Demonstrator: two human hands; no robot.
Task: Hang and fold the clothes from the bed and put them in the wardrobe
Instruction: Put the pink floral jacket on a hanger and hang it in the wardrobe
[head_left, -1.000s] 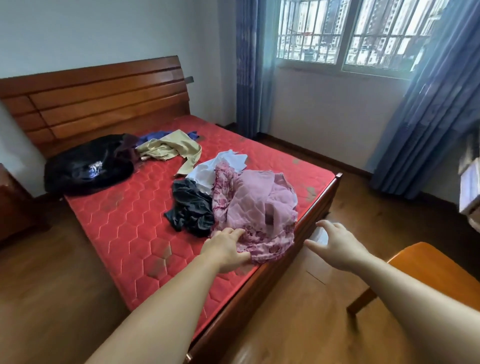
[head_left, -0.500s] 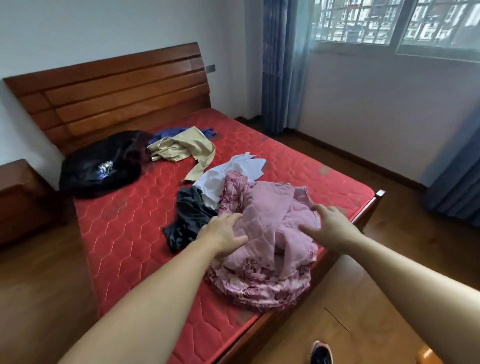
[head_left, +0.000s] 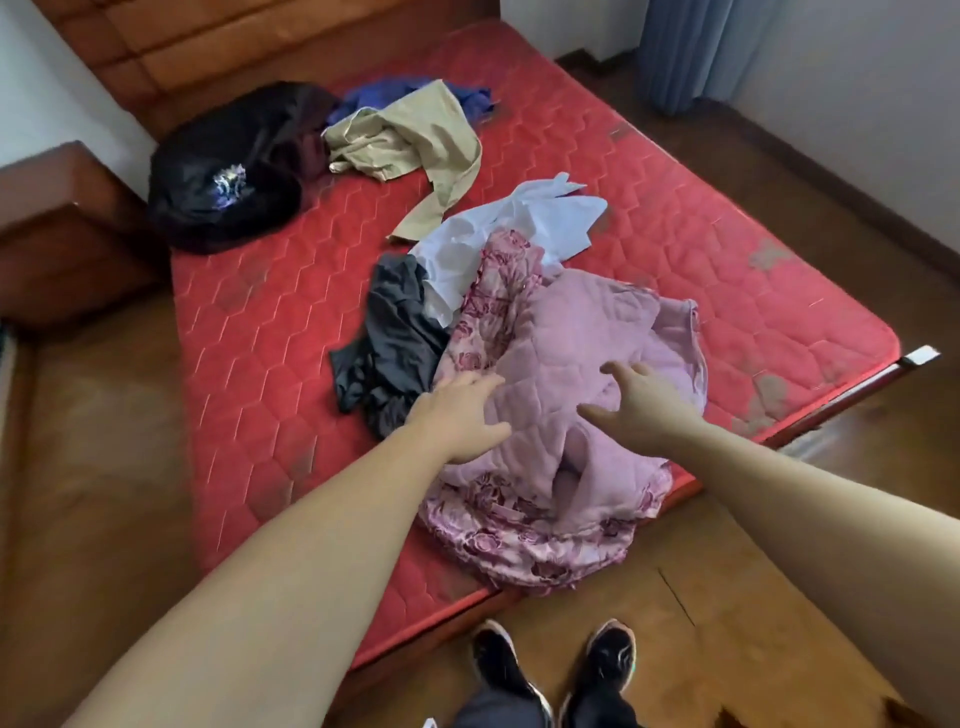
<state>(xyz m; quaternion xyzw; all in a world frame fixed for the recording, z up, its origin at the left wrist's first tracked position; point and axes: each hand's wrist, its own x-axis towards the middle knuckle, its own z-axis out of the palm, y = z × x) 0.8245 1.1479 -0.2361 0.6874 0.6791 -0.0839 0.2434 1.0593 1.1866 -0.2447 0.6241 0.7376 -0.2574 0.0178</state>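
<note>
A crumpled pink quilted garment (head_left: 571, 332) with a floral lining lies at the near edge of the red mattress (head_left: 260, 322). My left hand (head_left: 460, 415) rests with spread fingers on its left side. My right hand (head_left: 641, 408) hovers over its middle, fingers loosely extended, holding nothing. To the left of it lies a dark grey garment (head_left: 395, 338), behind it a white shirt (head_left: 514, 234). Further back are a beige garment (head_left: 415, 140), a blue garment (head_left: 467, 96) and a black jacket (head_left: 228, 166).
The wooden headboard (head_left: 234, 41) runs along the back. A wooden nightstand (head_left: 62, 228) stands at the left. Blue curtains (head_left: 691, 47) hang at the back right. My black shoes (head_left: 556, 670) stand on the wood floor at the bed's foot.
I have stepped closer and the view has tilted down. Both hands have moved further onto the pink garment, the right one from the bed's edge to over its middle.
</note>
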